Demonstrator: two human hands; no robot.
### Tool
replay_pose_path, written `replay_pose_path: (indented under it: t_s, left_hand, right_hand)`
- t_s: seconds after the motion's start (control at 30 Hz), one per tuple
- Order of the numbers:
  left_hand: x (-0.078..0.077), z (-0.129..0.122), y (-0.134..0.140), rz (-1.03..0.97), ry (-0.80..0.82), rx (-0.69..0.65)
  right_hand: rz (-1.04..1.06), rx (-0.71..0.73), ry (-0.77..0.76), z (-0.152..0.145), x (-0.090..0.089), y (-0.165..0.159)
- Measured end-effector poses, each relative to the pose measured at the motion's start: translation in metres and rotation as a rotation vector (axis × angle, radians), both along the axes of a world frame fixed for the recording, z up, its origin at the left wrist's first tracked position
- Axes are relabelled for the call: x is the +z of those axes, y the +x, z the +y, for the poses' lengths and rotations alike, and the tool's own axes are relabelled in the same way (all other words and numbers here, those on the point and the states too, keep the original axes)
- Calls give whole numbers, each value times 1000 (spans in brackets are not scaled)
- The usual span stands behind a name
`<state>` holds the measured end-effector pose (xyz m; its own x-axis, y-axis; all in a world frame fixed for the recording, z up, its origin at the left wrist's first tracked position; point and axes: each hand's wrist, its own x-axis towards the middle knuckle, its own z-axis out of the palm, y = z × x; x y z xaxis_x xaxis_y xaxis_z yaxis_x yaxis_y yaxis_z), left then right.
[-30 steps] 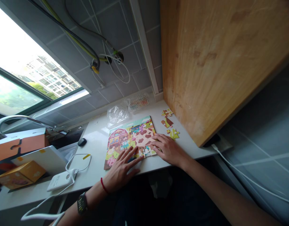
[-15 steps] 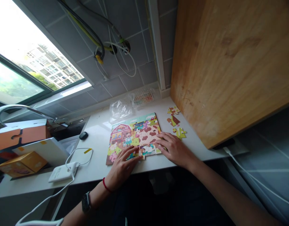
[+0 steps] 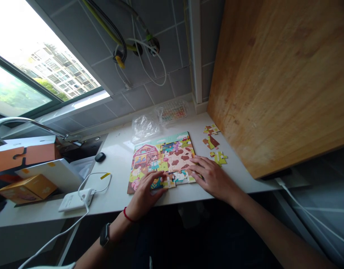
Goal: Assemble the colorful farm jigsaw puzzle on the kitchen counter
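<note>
A farm-scene jigsaw puzzle (image 3: 176, 160) with a red barn and a large brown-spotted cow lies on the white counter. My left hand (image 3: 145, 192) rests over its lower left part, thumb and fingers apart around a teal patch. Just right of those fingertips, a puzzle piece (image 3: 170, 183) juts slightly past the puzzle's near edge. Across the puzzle's right edge, my right hand (image 3: 212, 177) lies with its fingers spread on the cow. Several loose puzzle pieces (image 3: 219, 157) sit beyond it to the right. Part of the lower edge is hidden by my left hand.
A crumpled plastic bag (image 3: 145, 127) and a patterned sheet in clear plastic (image 3: 173, 112) lie behind the puzzle. A wooden board (image 3: 273, 93) leans at the right. To the left are a black mouse (image 3: 100, 157), a white power adapter (image 3: 76, 200) with cable, and boxes (image 3: 27, 190).
My left thumb has drawn back from the fingers, uncovering more of the puzzle's lower edge. The right hand stays at the right edge. The whole view has shifted slightly.
</note>
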<state>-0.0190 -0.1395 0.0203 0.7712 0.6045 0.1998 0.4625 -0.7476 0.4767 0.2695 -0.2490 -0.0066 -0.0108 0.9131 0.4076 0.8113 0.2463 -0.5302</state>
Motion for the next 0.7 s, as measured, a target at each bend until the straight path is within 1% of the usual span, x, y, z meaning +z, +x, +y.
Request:
replay_pose_path:
  t_s: [0.1,0.23,0.33,0.43,0.5,0.57,0.7]
  left_hand:
    - [-2,-2,-1,-23,-3,30]
    - [0,-6,4,-86,-26,82]
    - [2,-9,13,-154,-38,128]
    - [2,-13,27,-239,-63,175]
    - [2,-15,38,-286,-70,206]
    - [2,-17,50,-330,-66,228]
    - [4,-22,70,-390,-40,240]
  right_hand:
    - [2,0,0,0,-1,0]
    - [-5,-5,0,0,-3,0]
    - [-23,-2,18,0,0,0]
    - [-1,19,81,-2,7,1]
    - [69,39,139,-4,12,0]
    - [182,80,173,-7,15,-2]
    - [390,182,172,-11,16,-7]
